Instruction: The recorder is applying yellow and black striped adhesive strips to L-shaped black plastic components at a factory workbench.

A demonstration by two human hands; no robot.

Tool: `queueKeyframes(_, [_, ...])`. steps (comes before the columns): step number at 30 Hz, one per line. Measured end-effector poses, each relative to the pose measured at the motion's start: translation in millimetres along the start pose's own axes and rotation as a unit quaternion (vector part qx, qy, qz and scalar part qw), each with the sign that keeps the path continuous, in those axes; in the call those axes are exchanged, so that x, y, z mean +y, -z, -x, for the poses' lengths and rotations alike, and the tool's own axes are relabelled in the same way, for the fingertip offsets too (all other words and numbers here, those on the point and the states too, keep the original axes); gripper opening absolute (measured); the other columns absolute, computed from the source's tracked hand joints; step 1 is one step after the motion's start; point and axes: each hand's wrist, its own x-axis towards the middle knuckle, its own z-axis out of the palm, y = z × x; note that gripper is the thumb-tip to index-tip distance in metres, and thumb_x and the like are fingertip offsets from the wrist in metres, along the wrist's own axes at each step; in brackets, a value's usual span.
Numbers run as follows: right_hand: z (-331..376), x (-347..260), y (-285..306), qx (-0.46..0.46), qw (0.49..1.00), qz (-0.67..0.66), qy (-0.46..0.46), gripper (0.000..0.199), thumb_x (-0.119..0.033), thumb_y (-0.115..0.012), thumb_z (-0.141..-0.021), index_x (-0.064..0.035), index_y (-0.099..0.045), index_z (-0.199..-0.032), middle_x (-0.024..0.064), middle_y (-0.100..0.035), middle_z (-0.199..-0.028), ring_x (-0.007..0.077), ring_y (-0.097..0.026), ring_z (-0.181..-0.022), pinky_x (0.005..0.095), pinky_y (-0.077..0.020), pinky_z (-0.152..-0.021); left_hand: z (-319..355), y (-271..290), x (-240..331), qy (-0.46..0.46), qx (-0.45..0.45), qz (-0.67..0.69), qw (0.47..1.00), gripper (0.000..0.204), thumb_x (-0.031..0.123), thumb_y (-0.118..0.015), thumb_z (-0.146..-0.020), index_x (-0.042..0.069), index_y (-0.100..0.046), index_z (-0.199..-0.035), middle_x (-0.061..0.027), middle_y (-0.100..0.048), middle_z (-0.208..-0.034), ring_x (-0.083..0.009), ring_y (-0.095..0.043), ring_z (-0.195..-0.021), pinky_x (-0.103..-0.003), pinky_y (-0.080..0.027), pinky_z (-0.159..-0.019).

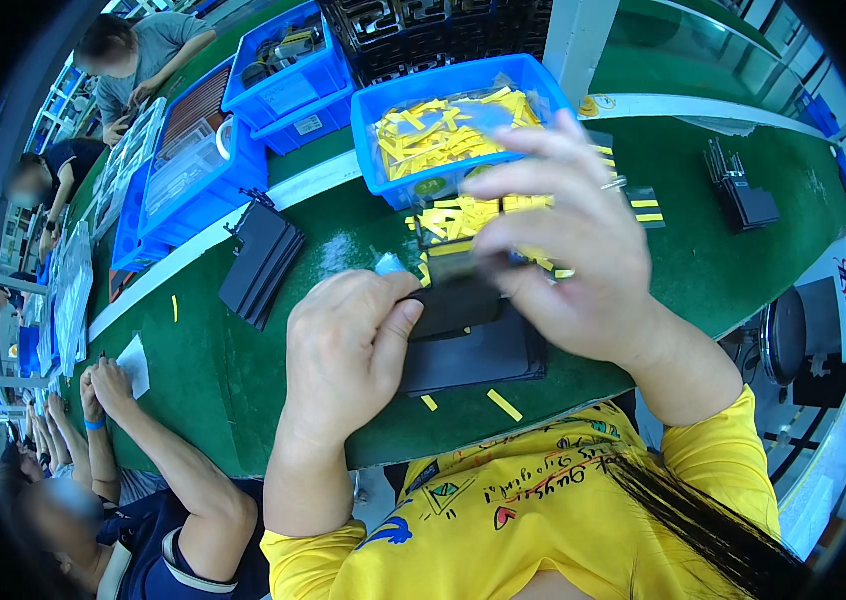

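Note:
My left hand (343, 335) is closed, its thumb and fingers pinching the left end of a thin black plate (458, 308). Raised at the plate's right end is my right hand (573, 235), its fingers smeared by motion, so its grip on the plate is unclear. Beneath the plate lies a stack of flat black plates (473, 368) near the bench edge. Just beyond my hands, loose yellow strips (455, 220) are heaped on the green bench. A blue bin (364, 160) behind the heap holds many more yellow strips. Two loose yellow strips (505, 404) lie near the front edge.
Black plates (265, 262) are stacked left on the green bench (193, 370); more black parts (748, 205) stand right. Further blue bins (288, 95) hold parts at the back left. A co-worker's hand (111, 385) rests by a white sheet (135, 365). A post (575, 50) rises behind.

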Motion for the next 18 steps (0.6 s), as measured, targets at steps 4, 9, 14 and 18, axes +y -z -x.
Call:
queueKeyframes(4, [6, 14, -3, 0.006, 0.986, -0.088, -0.143, 0.013, 0.0, -0.07, -0.071, -0.0048, -0.064, -0.082, 0.0059, -0.065, -0.085, 0.0216, -0.062, -0.086, 0.044, -0.0389, -0.098, 1, 1, -2, 0.066, 0.005, 0.064, 0.996, 0.008, 0.004, -0.065, -0.077, 0.002, -0.064, -0.084, -0.0114, -0.057, -0.067, -0.0287, -0.057, -0.061, -0.035, -0.045, -0.057])
queueKeyframes(9, [8, 16, -10, 0.014, 0.984, -0.12, -0.13, 0.011, -0.003, -0.068, -0.073, -0.0003, -0.063, -0.082, 0.0097, -0.064, -0.074, 0.0233, -0.061, -0.074, 0.0333, -0.0476, -0.068, 2, 1, -1, 0.075, 0.007, 0.059, 0.995, 0.008, 0.006, -0.066, -0.077, 0.002, -0.064, -0.084, -0.0118, -0.059, -0.068, -0.0286, -0.058, -0.062, -0.035, -0.045, -0.057])
queueKeyframes(14, [6, 14, -8, -0.032, 0.996, -0.017, -0.082, 0.018, 0.0, -0.073, -0.067, -0.0004, -0.062, -0.08, 0.0089, -0.061, -0.073, 0.024, -0.059, -0.072, 0.0362, -0.0468, -0.079, 3, -2, 1, 0.063, 0.017, 0.027, 0.997, 0.008, 0.005, -0.066, -0.077, 0.002, -0.063, -0.084, -0.0122, -0.058, -0.068, -0.0298, -0.058, -0.062, -0.036, -0.045, -0.057])
queueKeyframes(18, [6, 10, -7, -0.037, 0.997, 0.057, -0.046, 0.017, 0.001, -0.072, -0.063, -0.002, -0.061, -0.077, 0.0086, -0.06, -0.071, 0.0258, -0.059, -0.071, 0.0376, -0.0471, -0.08, 2, -4, 4, 0.018, 0.02, -0.027, 0.999, 0.009, 0.004, -0.065, -0.076, 0.003, -0.063, -0.084, -0.0123, -0.057, -0.067, -0.0306, -0.058, -0.063, -0.038, -0.045, -0.058])
